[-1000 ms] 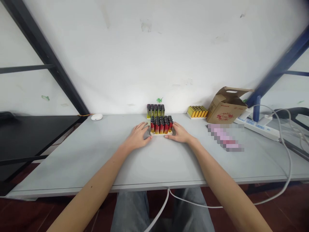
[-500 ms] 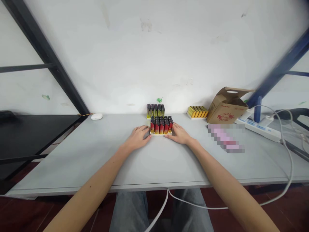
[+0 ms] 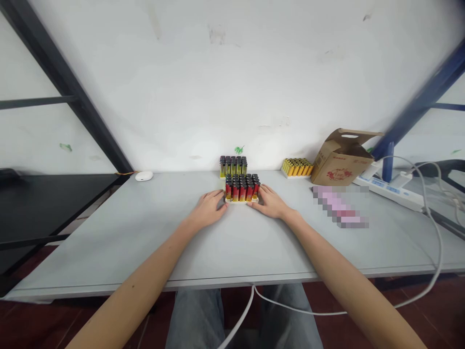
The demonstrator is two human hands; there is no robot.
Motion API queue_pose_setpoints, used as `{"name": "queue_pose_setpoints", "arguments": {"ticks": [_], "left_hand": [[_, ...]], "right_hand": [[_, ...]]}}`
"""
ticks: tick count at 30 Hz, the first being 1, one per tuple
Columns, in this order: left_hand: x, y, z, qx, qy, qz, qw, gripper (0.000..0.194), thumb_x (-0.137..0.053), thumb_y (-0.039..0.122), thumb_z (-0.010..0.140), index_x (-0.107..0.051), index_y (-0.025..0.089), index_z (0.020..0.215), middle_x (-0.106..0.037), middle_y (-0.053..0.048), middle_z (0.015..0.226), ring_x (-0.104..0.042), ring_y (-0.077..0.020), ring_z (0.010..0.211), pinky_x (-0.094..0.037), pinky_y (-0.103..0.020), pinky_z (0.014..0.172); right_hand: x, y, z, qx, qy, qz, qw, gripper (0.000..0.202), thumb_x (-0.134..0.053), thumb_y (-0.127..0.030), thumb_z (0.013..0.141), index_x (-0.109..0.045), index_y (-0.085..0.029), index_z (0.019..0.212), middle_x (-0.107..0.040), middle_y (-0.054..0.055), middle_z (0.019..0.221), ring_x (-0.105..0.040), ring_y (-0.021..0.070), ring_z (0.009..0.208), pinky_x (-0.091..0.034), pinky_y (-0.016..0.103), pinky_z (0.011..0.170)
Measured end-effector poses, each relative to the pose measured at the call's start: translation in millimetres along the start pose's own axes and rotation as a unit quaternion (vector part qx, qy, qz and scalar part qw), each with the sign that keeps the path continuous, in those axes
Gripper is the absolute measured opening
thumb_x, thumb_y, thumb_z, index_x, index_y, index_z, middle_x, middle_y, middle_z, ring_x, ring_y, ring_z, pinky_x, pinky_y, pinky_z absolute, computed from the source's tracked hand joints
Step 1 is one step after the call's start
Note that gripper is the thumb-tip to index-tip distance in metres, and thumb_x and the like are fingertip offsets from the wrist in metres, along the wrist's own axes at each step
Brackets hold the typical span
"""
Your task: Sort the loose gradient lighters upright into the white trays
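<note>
A white tray [image 3: 241,200] holds rows of upright batteries [image 3: 242,189], red and gold below with black upper parts. It stands on the grey table in front of me. My left hand [image 3: 209,207] rests against its left side, the thumb by the front corner and the fingers reaching back along the edge. From the right, my right hand [image 3: 269,202] grips the tray in the same way, its thumb at the front right corner. Some fingertips are hidden behind the batteries. Just behind, near the wall, are green batteries [image 3: 233,166] with black tops, also in rows.
Yellow batteries [image 3: 298,167] stand in another white tray at the back right, beside an open cardboard box [image 3: 337,165]. A blurred pink item [image 3: 339,206] lies on the right, near a power strip [image 3: 395,194] with white cables. A white case [image 3: 144,176] sits back left.
The view has shifted very slightly. Both hands stay on the sides of the tray, and the batteries have not visibly moved on the table.
</note>
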State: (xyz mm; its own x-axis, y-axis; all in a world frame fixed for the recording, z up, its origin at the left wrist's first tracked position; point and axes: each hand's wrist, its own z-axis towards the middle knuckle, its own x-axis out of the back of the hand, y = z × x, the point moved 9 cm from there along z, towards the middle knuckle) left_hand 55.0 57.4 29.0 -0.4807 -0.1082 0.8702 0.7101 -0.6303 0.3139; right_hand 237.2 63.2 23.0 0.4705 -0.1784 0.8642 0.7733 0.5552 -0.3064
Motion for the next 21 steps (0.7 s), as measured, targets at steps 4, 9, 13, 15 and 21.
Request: {"name": "queue_pose_setpoints", "arguments": {"ticks": [4, 9, 13, 15, 21], "left_hand": [[3.4, 3.4, -0.2, -0.002, 0.001, -0.015, 1.000, 0.032, -0.050, 0.030, 0.087, -0.060, 0.027, 0.117, -0.064, -0.007, 0.120, -0.059, -0.0248, 0.115, -0.045, -0.041, 0.102], [1.3, 1.7, -1.2, -0.006, -0.006, -0.005, 1.000, 0.032, -0.050, 0.031, 0.087, -0.060, 0.027, 0.117, -0.064, -0.007, 0.119, -0.059, -0.0248, 0.115, -0.044, -0.042, 0.103], [0.1, -1.5, -2.4, -0.003, -0.006, 0.003, 1.000, 0.032, -0.049, 0.033, 0.088, -0.060, 0.026, 0.117, -0.063, -0.008, 0.120, -0.059, -0.0259, 0.114, -0.043, -0.043, 0.103], [0.5, -1.4, -2.7, -0.003, -0.008, 0.005, 1.000, 0.032, -0.048, 0.034, 0.089, -0.059, 0.026, 0.118, -0.063, -0.008, 0.120, -0.059, -0.0258, 0.114, -0.043, -0.043, 0.103], [2.0, 3.0, -2.7, -0.003, -0.015, 0.008, 1.000, 0.031, -0.045, 0.032, 0.090, -0.058, 0.024, 0.117, -0.063, -0.009, 0.118, -0.059, -0.0260, 0.112, -0.045, -0.042, 0.101]], "right_hand": [[0.1, 0.2, 0.4, 0.000, 0.000, 0.005, 1.000, 0.047, -0.052, -0.058, 0.087, -0.055, -0.019, 0.113, -0.062, 0.012, 0.112, -0.055, 0.0287, 0.110, -0.044, 0.046, 0.098], [0.6, 1.4, 0.7, -0.002, 0.001, 0.008, 1.000, 0.045, -0.054, -0.057, 0.086, -0.055, -0.019, 0.110, -0.063, 0.011, 0.108, -0.056, 0.0282, 0.106, -0.045, 0.045, 0.095], [1.1, 1.7, 0.4, -0.004, 0.005, 0.013, 1.000, 0.044, -0.055, -0.056, 0.086, -0.056, -0.019, 0.109, -0.063, 0.010, 0.104, -0.056, 0.0279, 0.103, -0.046, 0.045, 0.094], [0.9, 1.9, 0.3, -0.007, 0.003, 0.014, 1.000, 0.044, -0.055, -0.057, 0.086, -0.056, -0.019, 0.108, -0.063, 0.010, 0.103, -0.057, 0.0278, 0.102, -0.046, 0.044, 0.093], [0.5, 2.7, -0.1, -0.013, -0.003, 0.020, 1.000, 0.048, -0.054, -0.058, 0.086, -0.054, -0.019, 0.115, -0.062, 0.012, 0.113, -0.054, 0.0298, 0.111, -0.044, 0.046, 0.098]]}}
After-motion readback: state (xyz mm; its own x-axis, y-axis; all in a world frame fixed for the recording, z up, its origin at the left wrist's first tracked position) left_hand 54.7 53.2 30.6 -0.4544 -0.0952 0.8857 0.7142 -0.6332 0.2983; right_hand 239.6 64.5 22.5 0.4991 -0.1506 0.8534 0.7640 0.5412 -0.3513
